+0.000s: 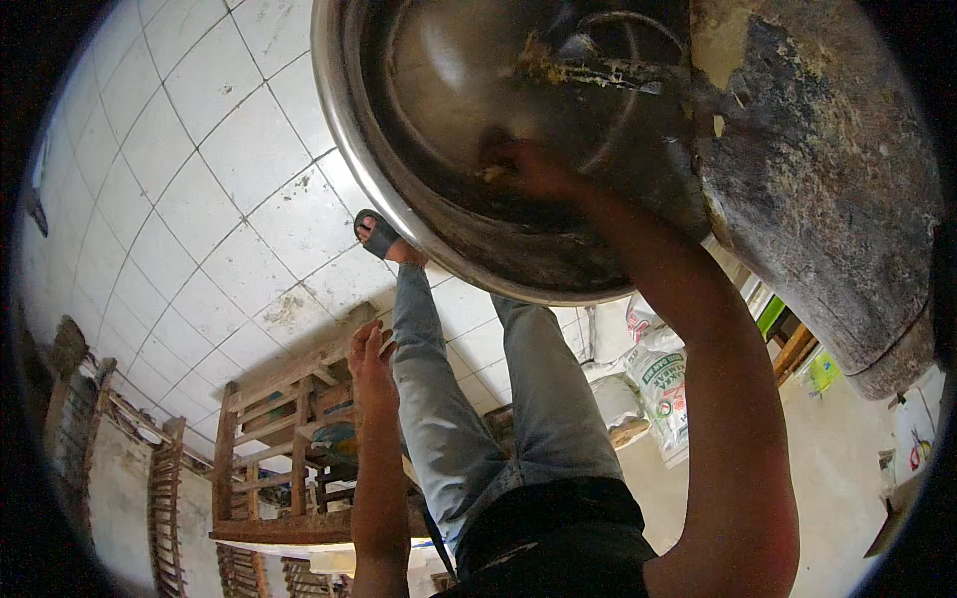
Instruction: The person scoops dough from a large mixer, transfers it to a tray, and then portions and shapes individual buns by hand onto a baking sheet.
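One large steel bowl (439, 219), residue-smeared inside.

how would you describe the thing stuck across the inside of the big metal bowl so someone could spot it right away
Start at the big round metal bowl filling the top of the view, where the right hand reaches in. Near its upper middle lies a thin metal bar running sideways toward the rusty, crusted machine body. Unlike the bowl's smooth grey wall, it is caked with yellowish crumbs.

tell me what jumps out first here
A big steel bowl fills the top of the view, with the right hand reaching inside it near some yellowish scraps. A crusty, rust-brown machine body looms at upper right. The left hand hangs open above a wooden rack at lower left.
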`<state>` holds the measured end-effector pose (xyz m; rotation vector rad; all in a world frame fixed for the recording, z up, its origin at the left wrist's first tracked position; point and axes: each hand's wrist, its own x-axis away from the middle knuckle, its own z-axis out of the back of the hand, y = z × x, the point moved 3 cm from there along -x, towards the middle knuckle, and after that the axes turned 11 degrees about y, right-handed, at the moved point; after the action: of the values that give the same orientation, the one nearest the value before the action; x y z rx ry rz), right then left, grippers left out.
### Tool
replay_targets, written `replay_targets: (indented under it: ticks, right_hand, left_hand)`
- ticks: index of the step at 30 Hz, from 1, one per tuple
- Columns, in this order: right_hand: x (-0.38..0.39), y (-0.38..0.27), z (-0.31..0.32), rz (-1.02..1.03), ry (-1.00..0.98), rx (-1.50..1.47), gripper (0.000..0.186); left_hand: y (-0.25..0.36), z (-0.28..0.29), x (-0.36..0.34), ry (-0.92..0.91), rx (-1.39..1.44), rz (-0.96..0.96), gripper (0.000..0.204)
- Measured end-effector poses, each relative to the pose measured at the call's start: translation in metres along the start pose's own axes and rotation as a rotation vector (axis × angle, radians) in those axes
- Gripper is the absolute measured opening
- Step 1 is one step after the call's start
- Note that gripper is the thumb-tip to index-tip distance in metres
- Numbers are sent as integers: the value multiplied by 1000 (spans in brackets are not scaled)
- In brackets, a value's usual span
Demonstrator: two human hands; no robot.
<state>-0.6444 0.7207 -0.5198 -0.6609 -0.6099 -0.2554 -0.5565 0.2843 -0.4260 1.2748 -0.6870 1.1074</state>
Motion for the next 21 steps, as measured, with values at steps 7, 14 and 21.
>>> replay_targets:
  ticks: [7,14,21]
  right_hand:
    - [-20,-30,-16,142,-187,-279,36]
    - [8,-73,69,-289,-84,-1390,29]
    - [126,-261,142,-5,-117,-1999,33]
  left_hand:
    - [7,-11,3,-15,16,7,32]
    - [13,-23,24,-36,28,-48,32]
    - [107,-47,112,-147,245,-322,27]
